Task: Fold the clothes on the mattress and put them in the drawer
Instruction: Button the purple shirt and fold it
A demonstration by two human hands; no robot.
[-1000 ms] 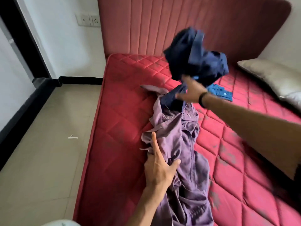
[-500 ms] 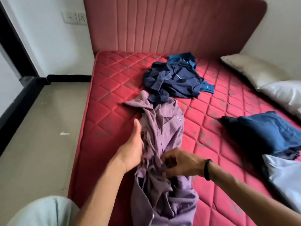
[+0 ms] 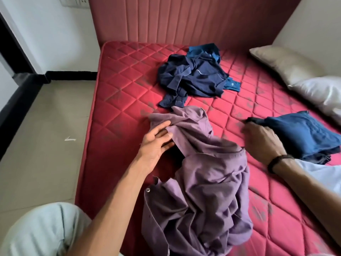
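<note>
Two pillows (image 3: 295, 71) lay beyond the blue garment (image 3: 302, 133); navy clothes (image 3: 193, 78) sat near the headboard (image 3: 184, 19). The left hand (image 3: 156, 143), fingers straight, touched the purple shirt (image 3: 203, 182) mid-mattress (image 3: 114, 100). The right hand (image 3: 262, 139) gripped the blue garment's edge.

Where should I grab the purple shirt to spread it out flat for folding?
Probably the far end of the purple shirt, reaching forward. It lies in a crumpled strip running away from you, and the left hand already touches a loose flap there.
</note>
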